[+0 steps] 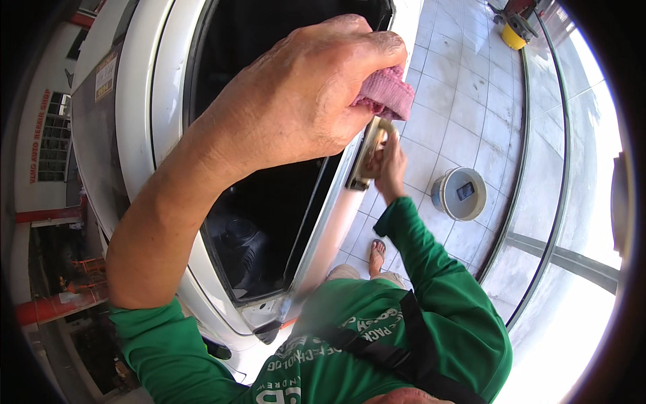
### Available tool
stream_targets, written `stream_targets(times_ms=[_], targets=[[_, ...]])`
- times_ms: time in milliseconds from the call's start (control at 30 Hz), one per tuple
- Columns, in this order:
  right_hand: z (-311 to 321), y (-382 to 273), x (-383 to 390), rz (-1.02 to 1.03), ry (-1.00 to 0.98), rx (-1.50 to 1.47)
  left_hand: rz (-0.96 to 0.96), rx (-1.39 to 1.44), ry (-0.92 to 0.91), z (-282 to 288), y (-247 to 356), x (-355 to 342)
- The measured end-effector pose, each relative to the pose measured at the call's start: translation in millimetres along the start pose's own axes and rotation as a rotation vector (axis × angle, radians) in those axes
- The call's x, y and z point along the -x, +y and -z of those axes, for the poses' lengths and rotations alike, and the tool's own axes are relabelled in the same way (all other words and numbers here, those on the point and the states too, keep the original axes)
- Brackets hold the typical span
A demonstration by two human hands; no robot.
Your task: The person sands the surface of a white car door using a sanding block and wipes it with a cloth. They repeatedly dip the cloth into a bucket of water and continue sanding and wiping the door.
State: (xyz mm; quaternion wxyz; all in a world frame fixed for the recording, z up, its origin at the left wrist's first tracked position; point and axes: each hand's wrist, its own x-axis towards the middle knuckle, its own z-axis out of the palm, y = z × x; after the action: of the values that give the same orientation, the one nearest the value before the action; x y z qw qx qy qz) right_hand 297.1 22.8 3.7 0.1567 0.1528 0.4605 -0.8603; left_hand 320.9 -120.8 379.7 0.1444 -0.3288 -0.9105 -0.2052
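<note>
My left hand (309,94) is raised close to the camera, fingers closed around a pink cloth (387,94), which rests at the window frame of a white car door (333,222). Just below it, my right hand (391,168) grips a tan, handle-shaped tool (369,149) pressed against the door's outer skin. Both arms wear green sleeves. Through the open window (269,202) the dark interior with a black floor mat shows.
A grey round container (459,194) stands on the pale tiled floor (457,101) to the right. A yellow machine (515,32) sits far back. My sandalled foot (377,254) is beside the door. A curved glass wall (558,202) runs along the right.
</note>
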Motion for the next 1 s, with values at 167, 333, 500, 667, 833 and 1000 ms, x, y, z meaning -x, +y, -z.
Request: stream_targets(times_ms=[167,333,500,667,833,1000], targets=[[-5.7,-54.3,-116.3,0.031,-0.001,-0.132,0.081,0.098,-0.120,8.6,0.9,-11.8],[-11.3,1.8,30.0,-0.137,-0.016,-0.026,0.104,-0.076,-0.003,-1.5,1.9,15.3],[-3.0,-29.9,-42.7,0.079,0.045,0.046,0.151,-0.046,-0.061,5.6,8.1,2.4],[3.0,-56.8,-68.9,-0.006,-0.049,0.048,0.104,-0.101,-0.010,-5.4,2.4,5.1],[1.0,16.5,53.8,-0.094,-0.002,0.061,0.196,-0.054,-0.115,5.2,12.5,8.1],[-20.7,-57.3,-89.6,0.126,-0.048,-0.005,0.123,-0.004,-0.099,6.5,6.5,-0.8]])
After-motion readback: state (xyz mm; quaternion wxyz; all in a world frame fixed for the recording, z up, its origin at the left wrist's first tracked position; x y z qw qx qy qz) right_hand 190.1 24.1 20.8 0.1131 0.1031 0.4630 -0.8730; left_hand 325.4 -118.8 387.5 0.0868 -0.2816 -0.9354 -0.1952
